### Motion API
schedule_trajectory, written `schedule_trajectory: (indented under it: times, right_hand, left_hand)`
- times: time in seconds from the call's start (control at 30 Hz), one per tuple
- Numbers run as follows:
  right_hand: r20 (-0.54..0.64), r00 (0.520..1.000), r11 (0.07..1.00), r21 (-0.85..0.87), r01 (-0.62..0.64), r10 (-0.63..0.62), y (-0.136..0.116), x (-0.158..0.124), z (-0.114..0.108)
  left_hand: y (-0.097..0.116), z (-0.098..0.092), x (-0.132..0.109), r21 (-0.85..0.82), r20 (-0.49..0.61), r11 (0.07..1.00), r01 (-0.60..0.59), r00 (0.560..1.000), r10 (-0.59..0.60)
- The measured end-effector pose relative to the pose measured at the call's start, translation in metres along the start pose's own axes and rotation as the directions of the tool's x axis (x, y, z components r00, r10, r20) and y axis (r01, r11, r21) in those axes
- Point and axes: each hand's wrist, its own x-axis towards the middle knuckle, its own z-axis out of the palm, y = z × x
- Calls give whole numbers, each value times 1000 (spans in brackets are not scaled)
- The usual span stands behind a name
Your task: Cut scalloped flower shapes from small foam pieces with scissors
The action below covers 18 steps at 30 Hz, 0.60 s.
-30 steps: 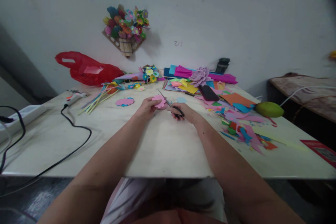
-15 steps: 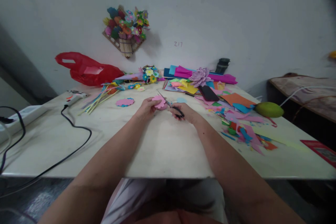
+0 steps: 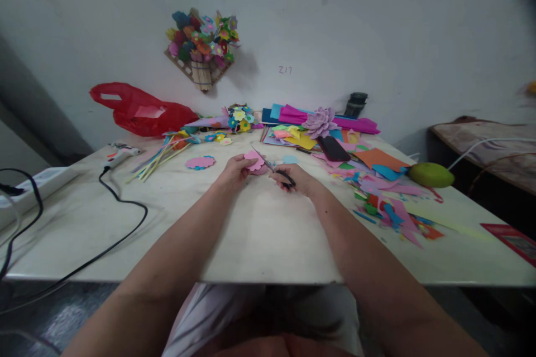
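My left hand [image 3: 235, 171] is closed on a pink scalloped paper flower shape [image 3: 253, 160], held just above the pale table [image 3: 251, 234]. My right hand [image 3: 295, 179] grips black-handled scissors [image 3: 274, 169]; their blades point up-left and meet the pink shape's edge. Both hands are near the middle of the table, close together. A second pink flower cut-out [image 3: 200, 162] lies flat to the left of my left hand.
Coloured paper scraps [image 3: 385, 206] litter the right side, with a green oval object [image 3: 431, 174] beyond. Paper sheets and a purple paper flower [image 3: 319, 121] lie at the back. A glue gun [image 3: 119, 152], its black cable [image 3: 121, 234], sticks [image 3: 161, 156] and a red bag [image 3: 140, 111] are left.
Almost nothing differs. The hands, scissors and pink shape stay in the same place; the view has shifted very slightly.
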Motion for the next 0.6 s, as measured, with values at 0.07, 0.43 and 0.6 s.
schedule_trajectory:
  times: [0.07,0.43,0.6]
  right_hand:
    - [6,1000,1000,3,0,0,0,0,0]
    - [-11,1000,999,31,-23,24,-8,-4,1]
    - [-27,999,998,43,-42,43,-12,-6,3]
  left_hand:
    - [0,0,0,-11,3,1000,0,1000,0]
    - [2,-1,-3,-36,96,996,81,992,-78]
    - [3,-1,-3,-21,83,998,61,995,-59]
